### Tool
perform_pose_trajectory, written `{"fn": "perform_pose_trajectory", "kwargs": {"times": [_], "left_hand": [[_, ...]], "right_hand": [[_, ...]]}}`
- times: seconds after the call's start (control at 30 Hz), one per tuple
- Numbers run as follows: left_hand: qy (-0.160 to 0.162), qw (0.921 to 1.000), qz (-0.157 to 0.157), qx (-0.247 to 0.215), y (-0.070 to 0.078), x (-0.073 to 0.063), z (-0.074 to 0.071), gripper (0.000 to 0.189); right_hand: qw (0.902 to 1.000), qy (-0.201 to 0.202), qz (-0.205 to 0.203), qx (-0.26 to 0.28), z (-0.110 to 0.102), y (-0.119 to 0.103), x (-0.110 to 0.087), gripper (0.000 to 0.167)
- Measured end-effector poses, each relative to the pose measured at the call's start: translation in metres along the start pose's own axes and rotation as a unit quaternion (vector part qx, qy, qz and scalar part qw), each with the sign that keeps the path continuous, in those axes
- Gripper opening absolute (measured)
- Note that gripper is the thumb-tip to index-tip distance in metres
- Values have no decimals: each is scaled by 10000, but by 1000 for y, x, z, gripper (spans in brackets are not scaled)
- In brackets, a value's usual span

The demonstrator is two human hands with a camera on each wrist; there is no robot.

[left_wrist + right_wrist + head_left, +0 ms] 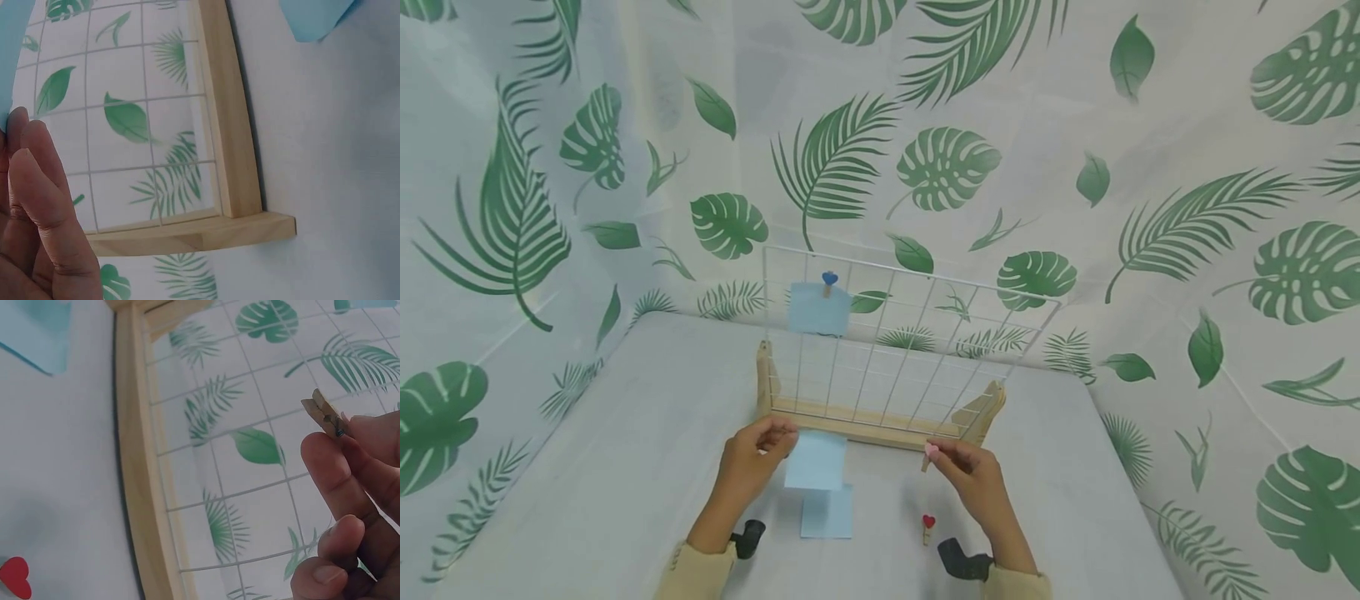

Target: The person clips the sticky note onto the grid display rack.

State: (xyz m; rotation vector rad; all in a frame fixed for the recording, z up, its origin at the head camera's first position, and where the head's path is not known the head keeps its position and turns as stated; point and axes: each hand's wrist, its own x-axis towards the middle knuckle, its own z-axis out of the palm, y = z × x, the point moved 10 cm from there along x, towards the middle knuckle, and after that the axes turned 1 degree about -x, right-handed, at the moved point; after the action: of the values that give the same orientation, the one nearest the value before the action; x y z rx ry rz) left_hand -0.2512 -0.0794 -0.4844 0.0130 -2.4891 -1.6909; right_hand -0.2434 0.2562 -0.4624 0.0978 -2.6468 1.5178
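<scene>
My left hand (756,457) pinches a light-blue paper sheet (816,461) by its upper left corner, in front of the wire grid rack. Between thumb and fingers my right hand (973,477) pinches a small wooden clothespin (326,417) whose pink heart (932,451) shows in the head view. The white wire grid (887,350) leans back in a wooden stand (857,429). At its upper left hangs another blue sheet (811,312), clipped by a clothespin with a blue heart (830,277). A further blue sheet (827,517) lies on the table, partly behind the held one.
On the table (602,467) a clothespin with a red heart (928,523) lies near the right hand. Black wrist cameras (964,560) sit on both wrists. Leaf-patterned sheeting (925,108) rises behind and beside the table.
</scene>
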Motion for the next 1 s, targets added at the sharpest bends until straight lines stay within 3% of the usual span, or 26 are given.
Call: {"fn": "perform_pose_trajectory", "kwargs": {"times": [0.63, 1.0], "left_hand": [[14, 9991, 423, -40, 30, 13, 0, 10], [4, 9990, 435, -68, 40, 17, 1, 11]], "right_hand": [[9995, 30, -253, 170, -9, -22, 3, 17], [9994, 20, -299, 188, -13, -28, 5, 19]]}}
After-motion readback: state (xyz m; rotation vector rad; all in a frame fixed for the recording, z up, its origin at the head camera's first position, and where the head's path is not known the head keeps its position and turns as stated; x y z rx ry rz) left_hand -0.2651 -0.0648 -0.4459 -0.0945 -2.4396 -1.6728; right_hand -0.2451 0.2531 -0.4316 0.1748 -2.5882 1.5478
